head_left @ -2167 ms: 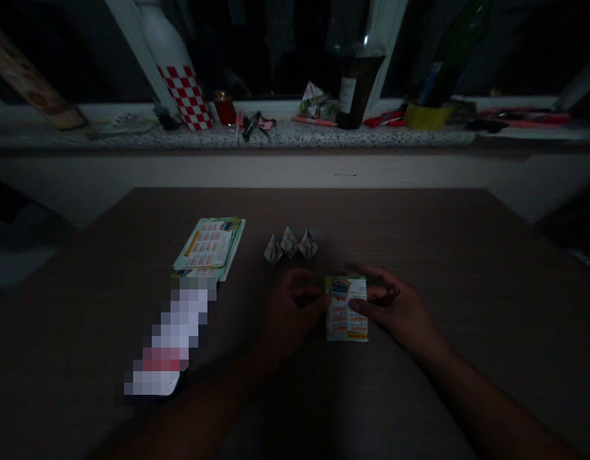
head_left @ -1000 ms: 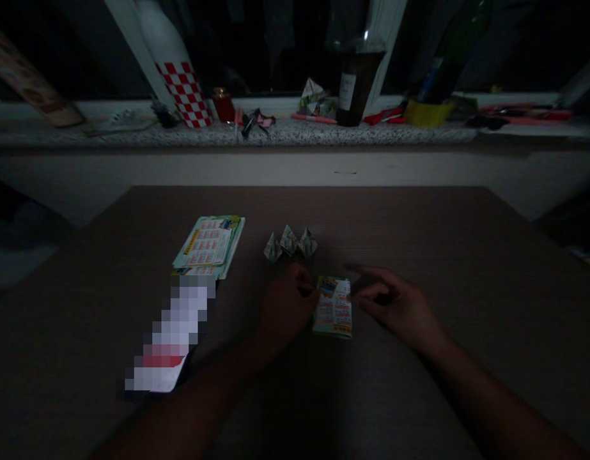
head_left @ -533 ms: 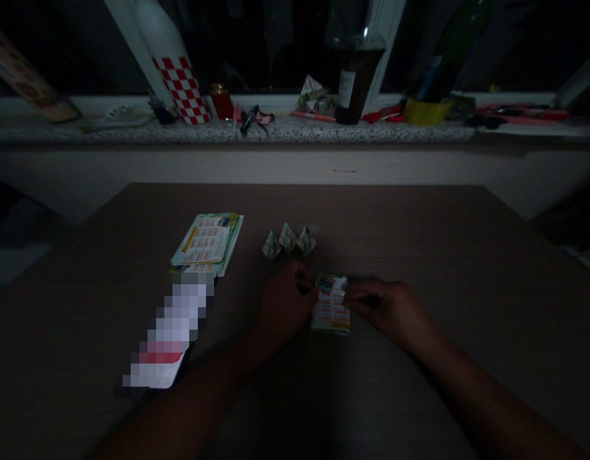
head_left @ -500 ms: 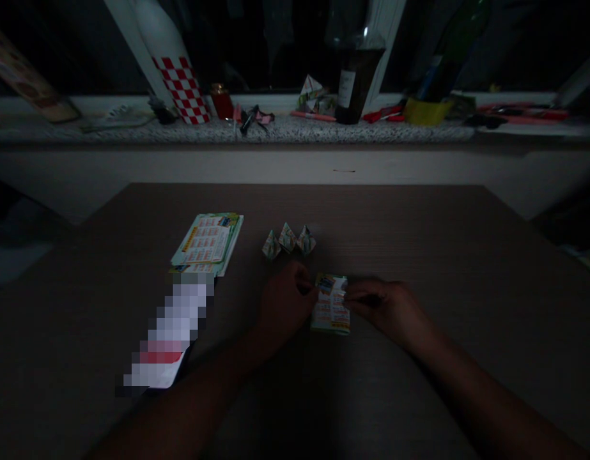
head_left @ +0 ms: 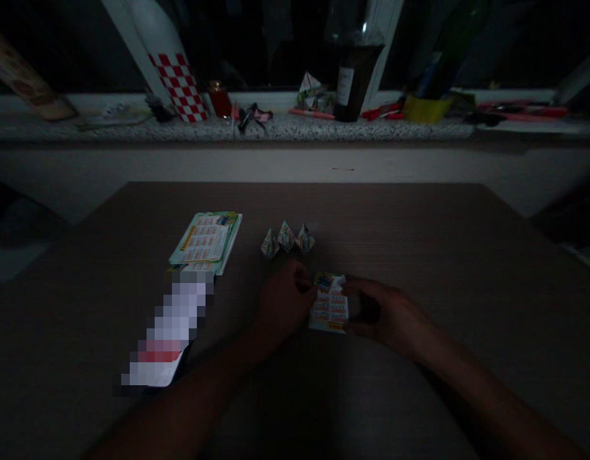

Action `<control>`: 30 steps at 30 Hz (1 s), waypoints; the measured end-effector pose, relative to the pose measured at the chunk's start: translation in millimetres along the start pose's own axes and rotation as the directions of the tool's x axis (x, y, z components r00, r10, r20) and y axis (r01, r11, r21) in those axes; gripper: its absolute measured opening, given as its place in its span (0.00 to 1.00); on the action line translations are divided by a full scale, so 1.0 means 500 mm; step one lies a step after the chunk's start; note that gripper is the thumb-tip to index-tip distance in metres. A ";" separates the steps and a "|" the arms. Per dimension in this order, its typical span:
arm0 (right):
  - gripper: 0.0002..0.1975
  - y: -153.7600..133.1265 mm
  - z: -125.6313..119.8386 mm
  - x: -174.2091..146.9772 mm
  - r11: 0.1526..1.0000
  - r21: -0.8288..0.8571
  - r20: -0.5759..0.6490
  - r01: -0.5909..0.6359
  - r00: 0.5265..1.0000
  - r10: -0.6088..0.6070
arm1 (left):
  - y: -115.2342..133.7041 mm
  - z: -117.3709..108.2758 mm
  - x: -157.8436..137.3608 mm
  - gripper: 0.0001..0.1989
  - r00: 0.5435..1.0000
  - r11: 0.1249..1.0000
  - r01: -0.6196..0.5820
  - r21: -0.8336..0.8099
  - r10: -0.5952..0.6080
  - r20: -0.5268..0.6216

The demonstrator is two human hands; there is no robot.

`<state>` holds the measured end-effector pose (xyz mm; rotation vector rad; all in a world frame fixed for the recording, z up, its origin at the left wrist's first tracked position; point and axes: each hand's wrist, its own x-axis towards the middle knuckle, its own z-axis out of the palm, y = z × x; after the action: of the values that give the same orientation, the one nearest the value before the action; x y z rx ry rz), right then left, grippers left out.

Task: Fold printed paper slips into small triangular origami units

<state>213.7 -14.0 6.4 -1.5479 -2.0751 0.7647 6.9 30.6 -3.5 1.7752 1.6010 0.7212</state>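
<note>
Dimly lit, we note from the left: leaflet stack [head_left: 206,241] on the table [head_left: 419,255], three folded pieces [head_left: 287,238] mid-table. Left hand [head_left: 282,303] pinches the folded leaflet's [head_left: 329,311] left edge; right hand [head_left: 388,314] grips its right edge, flat on the table.

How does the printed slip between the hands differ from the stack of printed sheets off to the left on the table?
The slip is narrow, apparently folded over, while the stack of sheets lies wider and flat. The left hand and right hand pinch the slip at its two sides; nothing touches the stack. The slip sits close in front of the person, below three small folded paper pieces; the stack lies farther left. Both show the same calendar-like print with green and yellow edging.
</note>
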 end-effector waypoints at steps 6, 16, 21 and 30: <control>0.32 0.013 0.004 0.002 1.000 -0.010 -0.006 0.003 1.000 -0.003 | 0.004 -0.004 0.000 0.09 1.000 1.000 -0.013 -0.010 0.014 0.011; 0.42 0.031 -0.001 0.011 0.987 -0.150 -0.020 0.058 0.998 -0.061 | -0.003 -0.001 -0.003 0.08 0.999 0.996 -0.046 -0.073 0.045 -0.017; 0.39 0.040 0.002 0.023 0.999 -0.033 -0.140 0.043 0.989 -0.047 | -0.003 -0.005 0.001 0.10 0.996 0.938 0.003 -0.347 -0.034 -0.081; 0.04 0.021 0.031 0.027 0.950 0.272 -0.420 0.153 0.907 -0.026 | -0.009 0.004 0.005 0.13 0.985 0.802 -0.090 -0.591 -0.016 -0.173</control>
<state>207.5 -1.5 -12.0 -1.3001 -1.6239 0.6188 5.8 33.1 -8.6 1.2992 1.2401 1.2673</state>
